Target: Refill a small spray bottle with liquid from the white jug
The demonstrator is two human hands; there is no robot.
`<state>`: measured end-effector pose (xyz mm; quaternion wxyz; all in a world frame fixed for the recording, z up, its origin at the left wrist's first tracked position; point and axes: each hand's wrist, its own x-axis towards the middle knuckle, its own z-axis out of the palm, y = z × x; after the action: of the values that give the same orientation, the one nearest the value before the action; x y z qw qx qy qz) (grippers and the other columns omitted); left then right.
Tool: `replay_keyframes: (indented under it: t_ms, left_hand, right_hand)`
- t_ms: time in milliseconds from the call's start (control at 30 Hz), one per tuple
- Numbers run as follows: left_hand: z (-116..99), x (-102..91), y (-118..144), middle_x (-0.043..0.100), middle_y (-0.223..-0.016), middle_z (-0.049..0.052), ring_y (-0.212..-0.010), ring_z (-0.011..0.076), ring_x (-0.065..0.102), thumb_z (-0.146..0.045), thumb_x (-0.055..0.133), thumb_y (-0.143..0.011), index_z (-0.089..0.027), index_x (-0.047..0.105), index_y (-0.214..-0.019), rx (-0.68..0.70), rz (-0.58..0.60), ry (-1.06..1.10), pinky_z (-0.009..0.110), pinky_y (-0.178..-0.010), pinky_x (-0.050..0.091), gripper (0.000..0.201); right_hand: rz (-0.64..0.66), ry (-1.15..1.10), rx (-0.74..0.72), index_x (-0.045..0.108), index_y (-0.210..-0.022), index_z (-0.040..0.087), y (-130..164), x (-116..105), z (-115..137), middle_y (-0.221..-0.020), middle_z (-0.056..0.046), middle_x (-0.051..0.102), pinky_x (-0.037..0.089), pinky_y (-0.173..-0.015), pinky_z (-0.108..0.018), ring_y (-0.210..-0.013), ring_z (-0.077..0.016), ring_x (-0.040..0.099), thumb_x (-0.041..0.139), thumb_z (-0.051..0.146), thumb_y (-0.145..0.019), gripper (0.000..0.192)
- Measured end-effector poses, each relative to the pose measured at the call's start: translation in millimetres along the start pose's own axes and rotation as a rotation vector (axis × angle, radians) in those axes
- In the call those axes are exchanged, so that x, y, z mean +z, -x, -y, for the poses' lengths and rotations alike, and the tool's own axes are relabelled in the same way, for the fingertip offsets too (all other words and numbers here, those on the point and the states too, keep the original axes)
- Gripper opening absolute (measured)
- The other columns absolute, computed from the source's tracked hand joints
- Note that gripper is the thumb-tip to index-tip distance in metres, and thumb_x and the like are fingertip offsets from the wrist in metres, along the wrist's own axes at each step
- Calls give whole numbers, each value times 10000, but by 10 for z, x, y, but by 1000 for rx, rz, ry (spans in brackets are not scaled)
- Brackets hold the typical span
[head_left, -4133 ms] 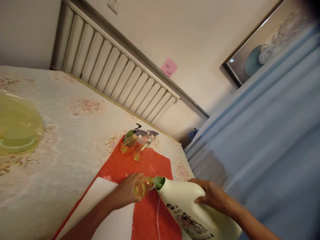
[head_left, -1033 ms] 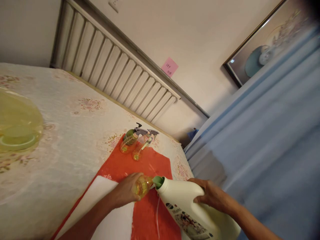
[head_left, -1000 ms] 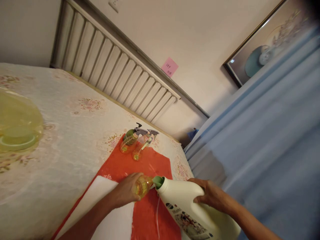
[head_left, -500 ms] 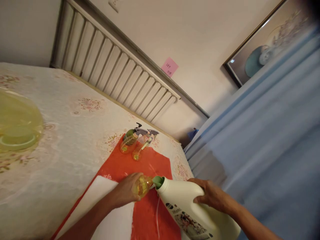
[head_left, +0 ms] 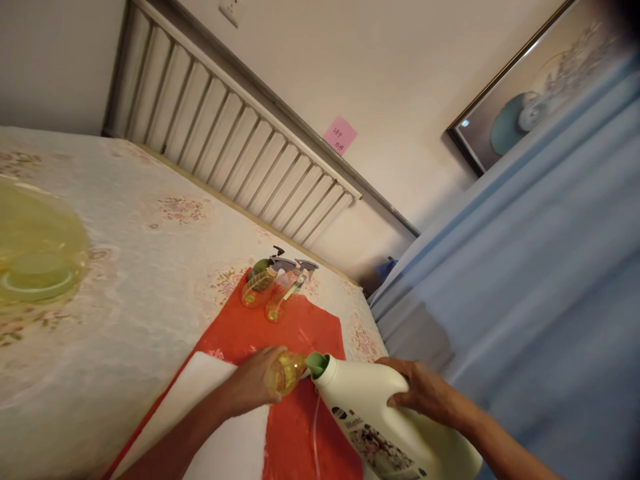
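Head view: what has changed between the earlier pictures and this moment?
Almost nothing changed. The left hand still grips the small clear yellow bottle, and the right hand still tilts the big white plastic jug, its green spout against the bottle. The two spray bottles on the red cloth stayed put; only the camera shifted slightly.

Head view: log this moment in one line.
left hand: grips small bottle | right hand: tilts white jug, spout at bottle | surface: red cloth
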<state>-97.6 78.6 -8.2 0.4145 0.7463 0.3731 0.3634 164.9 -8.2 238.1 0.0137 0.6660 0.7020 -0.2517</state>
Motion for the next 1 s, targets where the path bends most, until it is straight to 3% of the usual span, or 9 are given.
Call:
replay_keyframes:
  t_ms: [133, 667, 833, 1000]
  left_hand:
    - [-36, -24, 18, 620, -1151, 37, -1117, 265, 567, -179, 661, -557, -260, 521, -1103, -1, 7, -1, 329, -919, 458, 570]
    - [-49, -19, 12, 611, -1227, 49, -1147, 266, 568, -235, 707, -574, -260, 503, -1200, -7, -24, 18, 354, -978, 438, 658]
    - [-65, -29, 49, 532, -1368, 106, -1252, 273, 506, -222, 689, -577, -203, 436, -1311, -60, -26, 36, 379, -1057, 403, 777]
    - [-105, -42, 86, 490, -1430, 101, -1311, 276, 456, -197, 686, -555, -197, 433, -1338, -89, -32, 70, 389, -1110, 363, 823]
  right_hand:
    - [0, -3, 9, 648, -1075, 229, -7, 0, -3, -939, 8, 719, 486, -712, -255, -839, -206, 636, 681, 242, -686, 391]
    - [-36, -34, -11, 651, -1110, 235, 33, 67, -5, -920, 6, 718, 474, -726, -254, -849, -211, 635, 649, 213, -682, 429]
    - [-111, -29, -21, 658, -964, 226, 28, 142, -117, -890, 11, 711, 466, -713, -237, -839, -200, 636, 633, 161, -666, 306]
    - [-262, -58, 46, 597, -771, 185, -19, 132, -260, -716, 23, 625, 409, -540, -202, -640, -142, 568, 597, 146, -642, 135]
